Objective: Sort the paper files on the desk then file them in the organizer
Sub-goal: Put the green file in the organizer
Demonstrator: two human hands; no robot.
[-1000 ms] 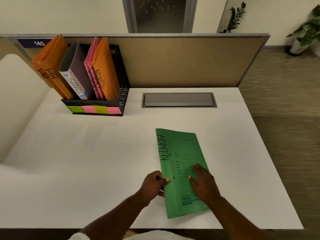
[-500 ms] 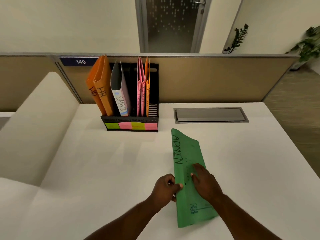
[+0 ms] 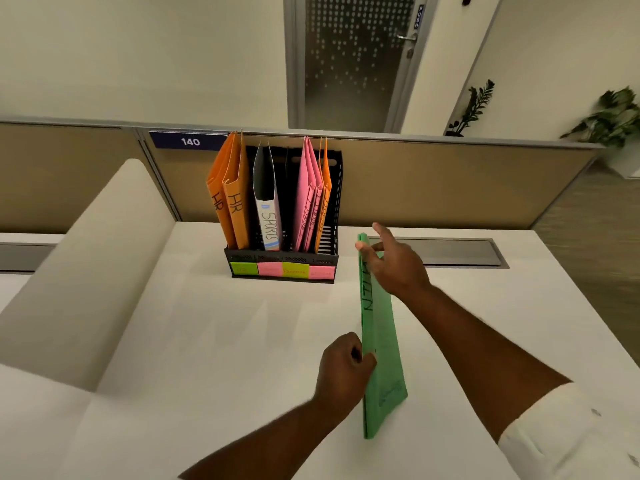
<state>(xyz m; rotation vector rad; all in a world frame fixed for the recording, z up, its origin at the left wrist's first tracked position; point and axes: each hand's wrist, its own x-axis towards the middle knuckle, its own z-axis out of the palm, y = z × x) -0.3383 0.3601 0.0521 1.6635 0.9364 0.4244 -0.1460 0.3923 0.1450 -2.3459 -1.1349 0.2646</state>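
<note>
A green folder (image 3: 379, 344) marked ADMIN stands lifted on its edge above the white desk (image 3: 173, 341). My left hand (image 3: 343, 368) grips its spine near the lower end. My right hand (image 3: 391, 261) holds the upper end, thumb on the near side, fingers spread behind. The black organizer (image 3: 282, 261) stands at the back against the partition, to the left of the folder. It holds two orange HR folders (image 3: 230, 199), a white SPORTS file (image 3: 268, 220), pink folders (image 3: 308, 199) and an orange folder (image 3: 325, 195) in the rightmost slot.
Coloured sticky labels (image 3: 282, 270) run along the organizer's front. A grey cable hatch (image 3: 460, 252) is set into the desk behind my right hand. A tan partition (image 3: 433, 185) closes the desk's back, and a cream divider (image 3: 86, 265) rises at the left.
The green folder went from lying flat to standing on its edge, lifted toward the organizer. My right hand slid from the folder's middle to its far end. The camera tilted up.
</note>
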